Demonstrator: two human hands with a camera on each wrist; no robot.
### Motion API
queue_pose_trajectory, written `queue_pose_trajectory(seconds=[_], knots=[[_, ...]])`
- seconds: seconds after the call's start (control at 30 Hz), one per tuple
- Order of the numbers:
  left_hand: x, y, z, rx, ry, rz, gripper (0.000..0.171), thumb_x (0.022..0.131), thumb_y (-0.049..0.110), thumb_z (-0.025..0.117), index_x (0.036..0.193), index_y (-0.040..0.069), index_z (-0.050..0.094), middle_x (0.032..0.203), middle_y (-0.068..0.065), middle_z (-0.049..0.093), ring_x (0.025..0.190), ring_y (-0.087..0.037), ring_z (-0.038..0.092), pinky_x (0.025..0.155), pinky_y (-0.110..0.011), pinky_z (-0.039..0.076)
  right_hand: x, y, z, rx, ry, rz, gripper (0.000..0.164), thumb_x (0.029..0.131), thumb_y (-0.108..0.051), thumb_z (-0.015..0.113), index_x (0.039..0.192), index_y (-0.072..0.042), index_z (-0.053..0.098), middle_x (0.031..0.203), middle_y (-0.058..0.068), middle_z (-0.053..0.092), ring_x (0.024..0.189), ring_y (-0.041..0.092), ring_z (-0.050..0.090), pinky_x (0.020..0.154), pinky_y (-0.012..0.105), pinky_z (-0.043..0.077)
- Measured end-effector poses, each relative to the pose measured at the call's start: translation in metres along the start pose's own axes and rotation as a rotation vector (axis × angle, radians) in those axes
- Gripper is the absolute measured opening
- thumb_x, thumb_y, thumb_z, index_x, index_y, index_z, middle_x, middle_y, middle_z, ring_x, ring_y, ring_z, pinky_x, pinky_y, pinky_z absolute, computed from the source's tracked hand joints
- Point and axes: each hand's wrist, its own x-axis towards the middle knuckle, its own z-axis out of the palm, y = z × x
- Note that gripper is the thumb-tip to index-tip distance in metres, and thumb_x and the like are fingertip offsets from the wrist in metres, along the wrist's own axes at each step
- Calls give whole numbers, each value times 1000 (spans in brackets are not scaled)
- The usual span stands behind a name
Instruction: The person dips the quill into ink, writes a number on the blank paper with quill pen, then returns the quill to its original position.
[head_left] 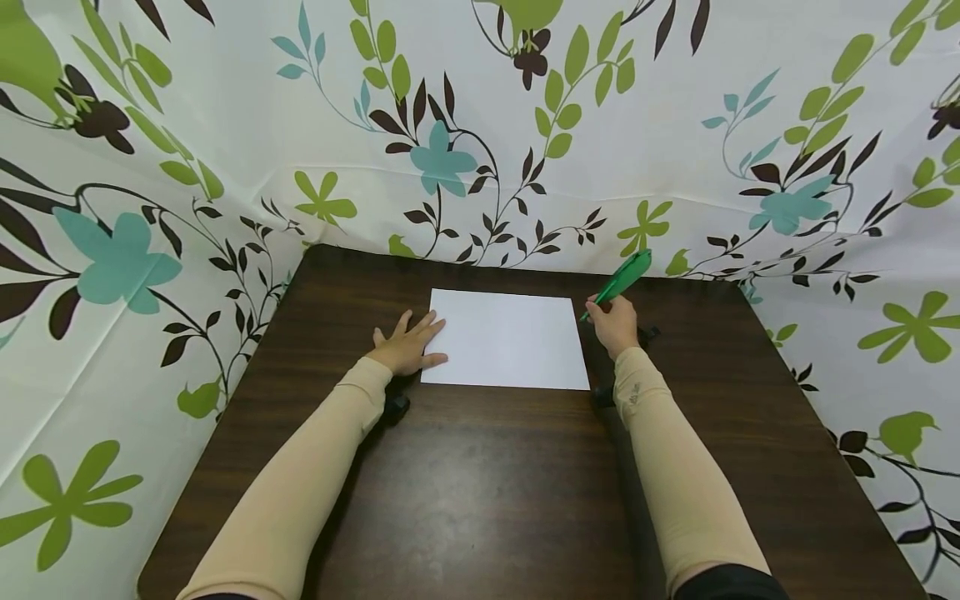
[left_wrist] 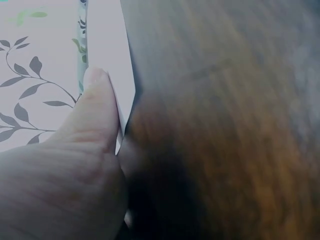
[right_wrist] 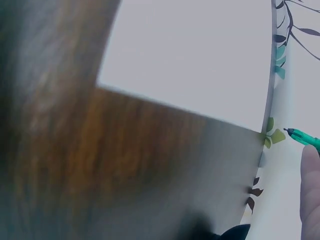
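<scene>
A blank white sheet of paper [head_left: 504, 340] lies on the dark wooden table. My left hand [head_left: 408, 345] rests with spread fingers on its left edge; in the left wrist view the straight thumb [left_wrist: 97, 107] lies against the paper [left_wrist: 107, 35]. Just past the sheet's right edge, my right hand [head_left: 617, 325] pinches a green pen [head_left: 627, 275] with a broad, leaf-shaped upper end. Its dark tip points down and left, and the right wrist view shows the pen [right_wrist: 304, 138] apart from the paper [right_wrist: 195, 55].
The brown tabletop [head_left: 495, 483] extends around the sheet on all sides. A white cloth with leaf and flower print [head_left: 247, 100] hangs behind the table and along both sides. Small black devices [head_left: 396, 408] sit at the wrists.
</scene>
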Motion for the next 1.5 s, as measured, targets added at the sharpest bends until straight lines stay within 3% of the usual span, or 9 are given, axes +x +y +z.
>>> queue_pose_trajectory(seconds=[0.2,0.9,1.5], knots=[[-4,-1,1,-6,-22,-8,79,94,61,44,157,30,7,163,4,-7,147,-35,-16,99,-79,-8,1,2,8,-12,-8,6,27,98,-18,58,118,0,62,116,17,62,102,29,66,88,37,54],[-6,4,-4,6,6,-12,77,95,60,45,156,30,9,163,6,-4,148,-35,-13,100,-79,-5,5,-9,20,65,-20,0,23,98,-14,57,115,1,60,116,17,61,109,27,63,90,30,53],[-4,3,-3,4,21,-1,77,95,59,45,157,30,10,163,5,-4,148,-35,-12,100,-79,-5,7,-11,31,45,-16,8,23,97,-16,58,113,0,62,112,16,63,102,23,64,87,30,54]])
